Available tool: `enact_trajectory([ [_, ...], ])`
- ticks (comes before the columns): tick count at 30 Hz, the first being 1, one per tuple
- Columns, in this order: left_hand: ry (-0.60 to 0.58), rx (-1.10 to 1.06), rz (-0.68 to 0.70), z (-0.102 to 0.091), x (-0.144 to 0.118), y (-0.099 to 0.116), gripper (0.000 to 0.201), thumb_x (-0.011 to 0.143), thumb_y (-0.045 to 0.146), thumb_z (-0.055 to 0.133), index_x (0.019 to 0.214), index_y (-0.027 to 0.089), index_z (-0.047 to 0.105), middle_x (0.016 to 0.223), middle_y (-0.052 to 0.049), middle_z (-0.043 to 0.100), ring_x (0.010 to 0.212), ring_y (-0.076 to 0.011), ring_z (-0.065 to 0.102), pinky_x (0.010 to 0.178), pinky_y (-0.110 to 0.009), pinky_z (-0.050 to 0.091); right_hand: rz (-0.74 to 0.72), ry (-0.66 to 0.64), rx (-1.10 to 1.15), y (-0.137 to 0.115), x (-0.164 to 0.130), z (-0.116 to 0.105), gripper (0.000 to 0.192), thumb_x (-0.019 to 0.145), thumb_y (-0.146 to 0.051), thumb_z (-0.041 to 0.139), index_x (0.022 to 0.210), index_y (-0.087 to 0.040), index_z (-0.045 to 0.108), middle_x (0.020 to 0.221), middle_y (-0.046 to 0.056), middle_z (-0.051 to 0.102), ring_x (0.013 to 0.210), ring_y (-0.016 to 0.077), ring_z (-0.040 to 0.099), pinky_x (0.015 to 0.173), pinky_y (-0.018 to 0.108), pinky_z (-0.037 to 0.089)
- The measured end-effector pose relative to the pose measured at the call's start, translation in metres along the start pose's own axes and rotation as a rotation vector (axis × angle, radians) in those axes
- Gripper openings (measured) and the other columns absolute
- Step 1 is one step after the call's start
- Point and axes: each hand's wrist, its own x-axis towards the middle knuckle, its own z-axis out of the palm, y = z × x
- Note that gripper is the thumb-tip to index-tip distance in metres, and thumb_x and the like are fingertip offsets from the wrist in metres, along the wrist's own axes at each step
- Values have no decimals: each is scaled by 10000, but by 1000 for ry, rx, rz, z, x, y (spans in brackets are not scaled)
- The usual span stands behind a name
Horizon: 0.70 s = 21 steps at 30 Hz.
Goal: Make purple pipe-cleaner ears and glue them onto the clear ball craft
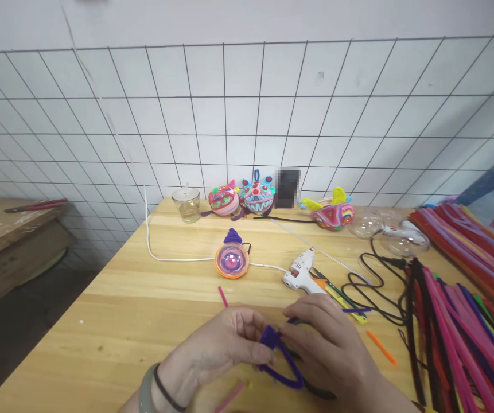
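A purple pipe cleaner (288, 367) is bent into a compact folded part and a long loop. My left hand (221, 344) pinches the folded part between thumb and fingers. My right hand (337, 338) is closed at its other side, fingertips against the purple piece; its thumb is mostly hidden. A dark curved object (322, 393) shows below the right hand, its kind unclear. Beyond my hands lies a round orange-rimmed ornament (232, 261) with a purple pipe-cleaner triangle (232, 236) at its top.
A white glue gun (302, 272) lies beside tools and a black cable (361, 281). Pipe-cleaner bundles (457, 332) fill the right side. Finished ornaments (257, 198), a lidded glass cup (189, 206) and clear plastic shells (405, 241) stand near the tiled wall.
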Motion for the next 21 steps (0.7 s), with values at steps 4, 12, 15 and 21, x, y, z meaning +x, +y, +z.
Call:
enact_trajectory([
  [4,-5,-14,28,1,0,-1,298,477,152,863,722,146,693,636,8,663,571,-87,587,584,-205,418,-3,-13,-31,-1,-2,-2,189,832,-143,603,992,-236,640,911,84,676,804,220,582,705,368,467],
  [12,3,-34,96,4,-2,-1,348,485,145,860,722,147,605,623,17,647,561,-89,586,578,-213,423,138,8,119,-21,11,-5,148,880,-134,550,988,-190,635,795,79,618,691,187,552,592,315,456],
  [15,-3,-28,121,7,-2,0,334,508,155,854,729,143,604,628,17,648,576,-88,589,589,-210,419,193,43,183,-26,15,-7,145,893,-147,527,950,-188,654,762,77,609,669,184,566,574,304,470],
  [21,5,-31,182,6,2,-5,372,502,191,866,746,148,588,655,19,659,591,-85,592,602,-209,424,356,32,369,-32,22,-8,150,866,-155,550,869,-212,689,752,68,621,658,173,626,558,239,519],
])
